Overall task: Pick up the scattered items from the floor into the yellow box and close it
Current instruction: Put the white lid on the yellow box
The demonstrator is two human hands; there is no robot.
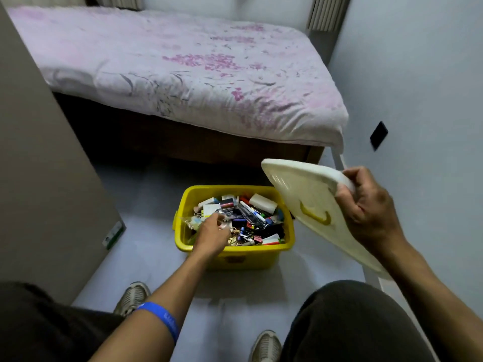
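Holding the lid (308, 205) by its edge, the right hand (366, 207) is gripping it tilted beside the box (235, 257); it looks light and stiff. The left hand (211, 231) is reaching into the full box, its grip hard to tell. The box is sitting on grey floor (146, 205) before a bed (183, 74).

A home bedroom — floral-sheeted bed (170, 71) fills it.
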